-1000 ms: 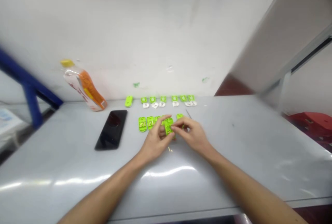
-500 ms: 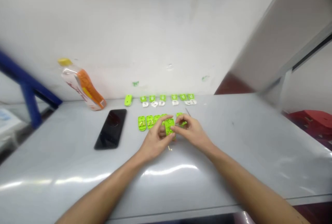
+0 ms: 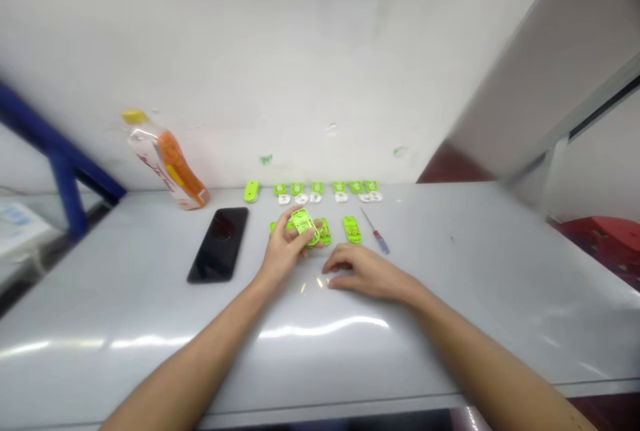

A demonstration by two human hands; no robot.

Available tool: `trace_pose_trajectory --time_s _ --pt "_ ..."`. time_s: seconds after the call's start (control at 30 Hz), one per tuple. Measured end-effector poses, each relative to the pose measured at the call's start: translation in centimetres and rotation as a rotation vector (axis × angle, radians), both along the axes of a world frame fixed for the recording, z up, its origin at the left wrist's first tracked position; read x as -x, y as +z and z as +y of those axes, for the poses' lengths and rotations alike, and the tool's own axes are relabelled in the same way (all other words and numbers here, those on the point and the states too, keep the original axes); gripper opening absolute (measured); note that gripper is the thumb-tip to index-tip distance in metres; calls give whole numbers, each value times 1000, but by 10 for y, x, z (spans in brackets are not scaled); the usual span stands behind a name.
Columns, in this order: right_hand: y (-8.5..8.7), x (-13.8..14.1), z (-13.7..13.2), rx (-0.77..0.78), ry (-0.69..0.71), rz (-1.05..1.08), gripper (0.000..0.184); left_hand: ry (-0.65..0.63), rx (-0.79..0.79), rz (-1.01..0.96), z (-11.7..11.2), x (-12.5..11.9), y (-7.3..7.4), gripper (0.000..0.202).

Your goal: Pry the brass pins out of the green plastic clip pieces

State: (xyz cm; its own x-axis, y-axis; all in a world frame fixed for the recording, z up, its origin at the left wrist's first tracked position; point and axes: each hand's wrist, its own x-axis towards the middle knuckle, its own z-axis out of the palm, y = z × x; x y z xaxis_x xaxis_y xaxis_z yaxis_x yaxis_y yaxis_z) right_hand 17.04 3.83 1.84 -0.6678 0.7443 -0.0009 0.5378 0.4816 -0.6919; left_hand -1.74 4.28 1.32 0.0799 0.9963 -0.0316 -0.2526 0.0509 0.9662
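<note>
My left hand point(image 3: 283, 254) grips a small green plastic plate point(image 3: 303, 224) and holds it tilted just above a row of like green plates point(image 3: 324, 232) on the grey table point(image 3: 150, 311). One more green plate point(image 3: 353, 229) lies apart to the right. My right hand point(image 3: 357, 271) rests low on the table, fingers curled toward tiny brass parts point(image 3: 320, 282); whether it pinches one I cannot tell. A small screwdriver point(image 3: 375, 234) lies just beyond my right hand.
A black phone point(image 3: 219, 243) lies left of the plates. An orange-labelled bottle point(image 3: 165, 161) leans against the wall. A back row of green and white pieces point(image 3: 325, 192) lines the wall. A blue frame point(image 3: 60, 171) stands at the left, and a red object point(image 3: 605, 234) sits off the table's right side.
My left hand lifted the green plate up and to the left. My right hand let go of it and dropped to the table near the brass parts, uncovering the screwdriver.
</note>
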Motion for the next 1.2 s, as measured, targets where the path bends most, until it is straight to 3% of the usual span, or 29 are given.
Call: trace_pose_trajectory --time_s 0.23,0.47,0.67,0.83,1.03,1.2 --pt "4 4 -3 1 14 -20 10 -79 -28 81 -3 -3 -1 60" --pt "15 -9 -2 128 -6 17 9 -135 -14 120 -3 -4 -5 65" --pt "29 -17 3 168 -233 310 15 -211 0 107 -7 -6 0 72" --pt "27 -10 3 102 -407 427 15 -321 -9 125 -14 -8 3 72" --pt "22 -4 4 -10 -358 402 13 -403 -62 170 -16 -8 0 73" --pt "19 1 2 25 -382 376 14 -444 -51 156 -18 -9 2 73"
